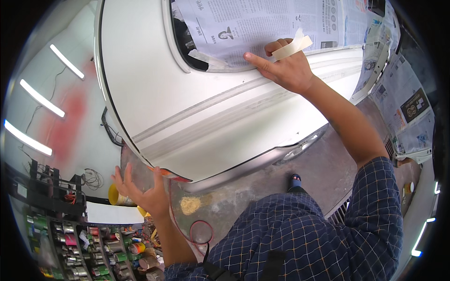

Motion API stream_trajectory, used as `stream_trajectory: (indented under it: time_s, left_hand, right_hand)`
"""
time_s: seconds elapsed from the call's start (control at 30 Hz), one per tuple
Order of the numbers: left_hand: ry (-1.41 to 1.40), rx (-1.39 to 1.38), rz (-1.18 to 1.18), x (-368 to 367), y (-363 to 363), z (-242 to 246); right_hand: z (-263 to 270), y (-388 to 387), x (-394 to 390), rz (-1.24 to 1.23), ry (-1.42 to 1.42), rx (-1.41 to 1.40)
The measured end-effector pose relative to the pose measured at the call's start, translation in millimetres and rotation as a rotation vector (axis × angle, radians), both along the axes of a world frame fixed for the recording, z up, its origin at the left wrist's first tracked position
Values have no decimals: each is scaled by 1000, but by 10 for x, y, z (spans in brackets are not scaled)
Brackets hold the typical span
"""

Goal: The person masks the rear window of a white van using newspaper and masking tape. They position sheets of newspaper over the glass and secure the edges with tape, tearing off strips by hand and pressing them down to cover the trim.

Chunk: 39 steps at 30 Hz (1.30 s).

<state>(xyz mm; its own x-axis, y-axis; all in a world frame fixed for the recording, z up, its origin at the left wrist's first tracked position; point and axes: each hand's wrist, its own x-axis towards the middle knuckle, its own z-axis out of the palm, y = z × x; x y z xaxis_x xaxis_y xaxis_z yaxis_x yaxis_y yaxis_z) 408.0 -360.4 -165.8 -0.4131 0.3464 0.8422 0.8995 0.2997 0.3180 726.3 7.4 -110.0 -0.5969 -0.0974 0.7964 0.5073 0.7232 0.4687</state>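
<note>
My right hand (290, 68) is at the lower edge of a newspaper sheet (253, 31) covering the side window of a white vehicle (147, 87). Its index finger points along the sheet and the other fingers curl inward. A cream piece of masking tape (290, 49) lies across those curled fingers, with a loose end sticking up. Another tape strip (207, 58) runs along the newspaper's lower left corner, where dark glass shows. Near the orange and red tail light (172, 175), my left hand (142, 191) has its fingers spread and holds nothing.
A rack of paint cans (95, 249) and a yellow bucket (119, 196) stand at lower left. A red hose (201, 232) and a pile of yellowish shavings (190, 205) lie on the floor. On the right is an open vehicle door (404, 102) covered with newspaper.
</note>
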Motion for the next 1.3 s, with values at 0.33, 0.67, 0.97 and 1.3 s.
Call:
stream_trajectory:
  time_s: [0.33, 0.67, 0.97, 1.3]
  left_hand:
    - [-20, 5, 213, 614, -238, -159]
    - [-532, -144, -717, 2219, 1590, 348]
    - [-1107, -587, -1040, 2676, 2325, 686]
    - [-1290, -603, -1092, 2488, 2096, 522]
  right_hand:
    - [25, 885, 1409, -73, -175, 103]
    - [-805, -10, 1756, 789, 168, -984]
    - [-582, 10, 1861, 1021, -148, -754]
    - [-534, -109, 1788, 959, -267, -540]
